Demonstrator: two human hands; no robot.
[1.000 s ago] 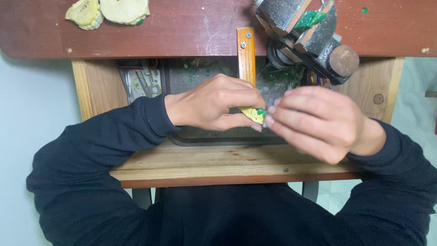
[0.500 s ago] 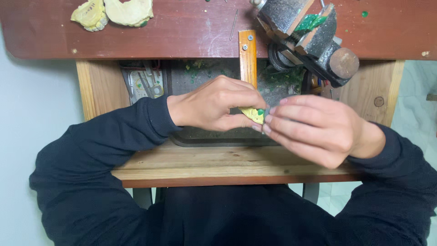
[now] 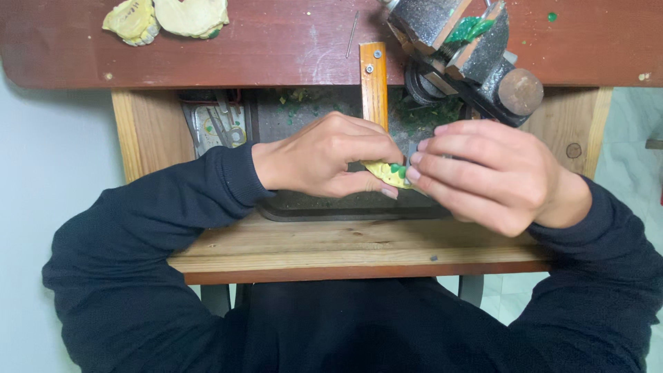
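Dark sleeves are seen nearest the camera, reaching forward over a pale wooden shelf (image 3: 331, 252) that juts toward the lap. Just beyond its front edge, a small yellow piece with green on it (image 3: 388, 173) is held between the two hands, above a dark shallow tray (image 3: 311, 207). The left hand (image 3: 324, 157) is closed on the piece from the left, thumb beneath and fingers curled over the top. The right hand (image 3: 483, 176) is bunched at the piece's right end, fingertips touching it; something thin may be pinched there, but this cannot be told from the view. The piece's long axis is laid roughly left to right, so it is met by both hands about equally. Little open room is left around it: an upright orange-brown wooden strip (image 3: 373, 83) is set directly behind, and wooden side panels close in at either side. Farther back, the red-brown tabletop (image 3: 276, 48) is edged across the frame. A metal vise (image 3: 476, 59) with a green scrap in it is clamped at the right, and two yellowish moulded casts (image 3: 169, 17) are laid at the far left.
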